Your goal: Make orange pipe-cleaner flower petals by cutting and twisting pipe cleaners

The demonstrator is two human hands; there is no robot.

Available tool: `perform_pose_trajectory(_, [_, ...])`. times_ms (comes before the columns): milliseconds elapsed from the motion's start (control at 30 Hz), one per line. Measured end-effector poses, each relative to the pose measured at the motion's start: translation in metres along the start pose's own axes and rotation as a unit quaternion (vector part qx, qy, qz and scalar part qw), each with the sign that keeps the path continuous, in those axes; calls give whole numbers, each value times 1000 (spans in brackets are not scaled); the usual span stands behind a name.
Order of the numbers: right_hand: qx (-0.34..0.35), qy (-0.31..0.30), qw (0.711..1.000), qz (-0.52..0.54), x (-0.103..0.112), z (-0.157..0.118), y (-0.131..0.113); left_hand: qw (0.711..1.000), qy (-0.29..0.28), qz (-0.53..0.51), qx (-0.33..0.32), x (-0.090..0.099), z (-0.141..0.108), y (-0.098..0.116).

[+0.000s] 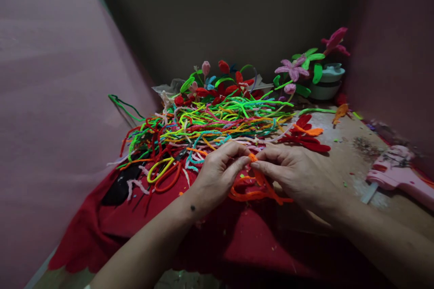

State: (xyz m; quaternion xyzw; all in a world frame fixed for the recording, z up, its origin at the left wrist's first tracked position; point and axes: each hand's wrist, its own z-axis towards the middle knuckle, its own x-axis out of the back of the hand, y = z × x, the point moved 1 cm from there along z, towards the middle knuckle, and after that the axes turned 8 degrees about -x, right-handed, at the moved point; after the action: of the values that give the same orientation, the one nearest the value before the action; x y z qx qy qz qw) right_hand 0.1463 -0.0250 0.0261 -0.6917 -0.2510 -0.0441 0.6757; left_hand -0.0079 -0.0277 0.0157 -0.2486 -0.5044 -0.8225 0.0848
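Pinching the orange pipe cleaners (248,196) from both sides, the left hand (217,174) and right hand (298,169) met over the near edge of the work surface. On each, the thumb pressed toward the index finger, a close grip that probably steadied the soft, bendy fuzz where the tips nearly met; the remaining fingers looked curled in, though they were partly hidden. The loose orange lengths hung in loops below the grip, above the red cloth (247,239), perhaps so that they did not snag on the heap of colored pipe cleaners (217,122) just beyond. Red petals (305,144) lay on the far side of the right hand, seemingly set within easy reach. The pink glue gun (393,174) rested on the brown board (352,131) near the right forearm, apparently out of the fingers' way.
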Motion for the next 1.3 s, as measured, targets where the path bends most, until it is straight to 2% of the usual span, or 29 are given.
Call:
perform_pose_trajectory(100, [20,12,999,-37,0,-1,1,998,-7,59,-37,5,3,2])
perform_pose_trajectory(233, [29,33,996,-79,1,-3,-1,999,-8,38,-10,8,5,5])
perform_pose_trajectory(333, [36,36,996,-67,0,-3,1,995,-16,-79,61,8,4,3])
perform_pose_trajectory(433, [46,29,998,-20,-2,-4,1,956,-43,-240,166,6,3,-2])
perform_pose_trajectory(500, [29,24,999,7,-2,-5,-2,934,-54,-295,195,4,2,-4])
perform_pose_trajectory(600, [-20,-11,998,55,-5,-6,-5,939,-31,-292,179,1,1,-6])
perform_pose_trajectory(667, [-20,-53,991,118,-7,-5,-4,945,-19,-282,165,-1,1,-6])
perform_pose_trajectory(733, [-21,-74,983,168,-10,-4,-1,946,-21,-282,156,-2,1,-6])
perform_pose_trajectory(833, [-73,-98,968,219,-13,-1,8,946,-25,-284,157,-2,1,-7])
perform_pose_trajectory(933, [-106,-113,953,261,-16,2,19,963,-10,-230,142,-1,3,-6])
perform_pose_trajectory(1067, [-106,-151,919,349,-23,4,30,981,34,-161,105,-1,4,-5])
perform_pose_trajectory(1200, [-104,-168,908,368,-24,4,30,981,40,-162,97,-6,0,-6])
perform_pose_trajectory(1300, [-110,-157,920,342,-23,3,28,987,42,-131,88,-7,-1,-7])
